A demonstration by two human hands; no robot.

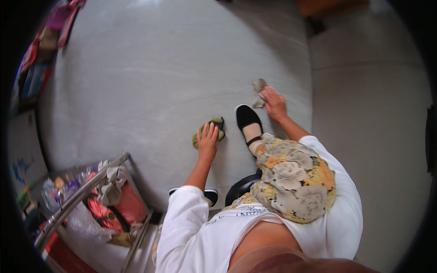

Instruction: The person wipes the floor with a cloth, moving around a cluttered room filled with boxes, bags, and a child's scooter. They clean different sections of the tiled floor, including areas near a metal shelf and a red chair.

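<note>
My left hand [207, 141] lies over a bunched green cloth [196, 139] with a dark edge, pressing it against the grey floor [153, 85]. Its thumb is hidden from above. To the right, beyond my black shoe [247, 115], my right hand [275, 103] holds a crumpled greyish-beige rag [258, 85] down on the same floor. The rag sticks out past the fingertips on the left side. Between the two hands stands my foot, and my knee in floral trousers [297, 174] is bent up close to my right arm.
A metal-framed rack [82, 194] at lower left holds plastic bags and red and grey fabric. Boxes and packages [36, 80] line the far left. An orange-brown piece of furniture [331, 7] stands at the top right. Beneath me is a round black seat [240, 187].
</note>
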